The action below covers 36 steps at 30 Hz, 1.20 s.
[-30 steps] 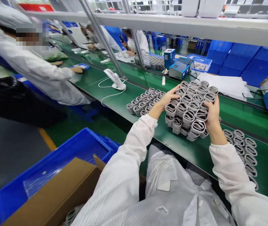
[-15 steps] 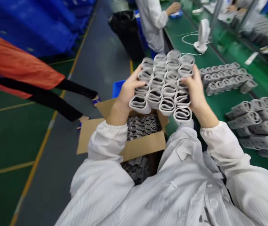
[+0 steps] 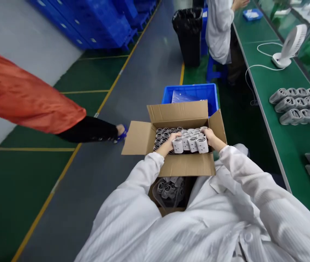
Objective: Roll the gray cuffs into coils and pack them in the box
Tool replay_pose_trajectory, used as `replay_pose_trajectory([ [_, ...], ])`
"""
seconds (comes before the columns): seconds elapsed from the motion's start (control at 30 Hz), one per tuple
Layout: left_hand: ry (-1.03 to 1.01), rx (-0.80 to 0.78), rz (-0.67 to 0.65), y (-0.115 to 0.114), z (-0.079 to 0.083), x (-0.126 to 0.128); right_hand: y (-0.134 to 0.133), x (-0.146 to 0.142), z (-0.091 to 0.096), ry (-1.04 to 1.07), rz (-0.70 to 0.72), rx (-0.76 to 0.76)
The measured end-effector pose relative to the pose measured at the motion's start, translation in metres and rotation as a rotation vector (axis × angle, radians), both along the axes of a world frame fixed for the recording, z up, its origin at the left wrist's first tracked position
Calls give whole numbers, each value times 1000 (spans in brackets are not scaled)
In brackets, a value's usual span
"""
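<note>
Head view: a block of rolls point(image 3: 190, 141) sits between the two hands over the right half of the open box point(image 3: 187, 165), close to its near edge, with more rolls point(image 3: 158, 140) standing along the box's left edge. Handling the block well seems to call for even inward pressure from both sides, since a weaker squeeze could let the middle rolls slip; keeping it level and clear of the right flap point(image 3: 218, 125) would likely spare its corners. Whether its underside touches anything is hidden. Left hand point(image 3: 170, 141) grips the block's left end and right hand point(image 3: 212, 138) its right end, palms facing each other. Both arms reach forward and down, elbows apart, the right forearm slanting in from beside the table's point(image 3: 274, 145) left edge. Finger detail is too small to tell.
</note>
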<state>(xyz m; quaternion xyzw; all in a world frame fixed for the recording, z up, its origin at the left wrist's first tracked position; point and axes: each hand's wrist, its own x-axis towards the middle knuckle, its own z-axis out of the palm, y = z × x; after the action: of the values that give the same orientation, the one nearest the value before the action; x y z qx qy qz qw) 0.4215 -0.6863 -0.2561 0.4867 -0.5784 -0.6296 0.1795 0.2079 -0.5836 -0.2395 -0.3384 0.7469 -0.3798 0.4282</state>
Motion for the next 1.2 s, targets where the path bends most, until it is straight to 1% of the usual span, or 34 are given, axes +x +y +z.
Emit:
replay_pose_trajectory([
  [0.07, -48, 18, -3, -11, -15, -4, -7, -7, -2, 143, 14, -1],
  [0.13, -101, -14, -19, -21, -28, -4, -9, -14, -5, 267, 86, -5],
  [0.17, -123, -30, -33, -23, -33, -3, -7, -16, -7, 311, 157, -4],
  [0.23, -159, -64, -78, -23, -43, 4, 3, -17, -12, 364, 353, 26],
  [0.3, -195, -90, -131, -16, -50, 11, 18, -12, -20, 403, 544, 106],
  [0.33, -213, -100, -151, -12, -54, 13, 25, -7, -24, 430, 612, 158],
  [0.43, -243, -115, -179, -4, -63, 13, 38, 13, -38, 509, 724, 307],
  [0.5, -247, -110, -164, -6, -67, 10, 40, 23, -46, 542, 764, 360],
  [0.57, -253, -78, -131, -13, -70, 7, 40, 28, -50, 571, 778, 362],
  [0.63, -265, -35, -90, -18, -72, 8, 40, 28, -53, 598, 768, 332],
  [0.73, -276, -7, -40, -17, -77, 13, 41, 25, -56, 601, 767, 315],
  [0.87, -307, -61, -10, -7, -88, 11, 44, 28, -59, 591, 738, 312],
  [0.97, -347, -112, -3, -7, -93, 4, 49, 31, -60, 571, 692, 284],
  [1.07, -359, -153, -4, -18, -91, 2, 55, 30, -60, 512, 649, 241],
  [1.13, -345, -186, -14, -26, -86, 7, 58, 29, -62, 447, 607, 193],
  [1.2, -324, -239, -19, -27, -80, 15, 58, 29, -65, 363, 538, 132],
])
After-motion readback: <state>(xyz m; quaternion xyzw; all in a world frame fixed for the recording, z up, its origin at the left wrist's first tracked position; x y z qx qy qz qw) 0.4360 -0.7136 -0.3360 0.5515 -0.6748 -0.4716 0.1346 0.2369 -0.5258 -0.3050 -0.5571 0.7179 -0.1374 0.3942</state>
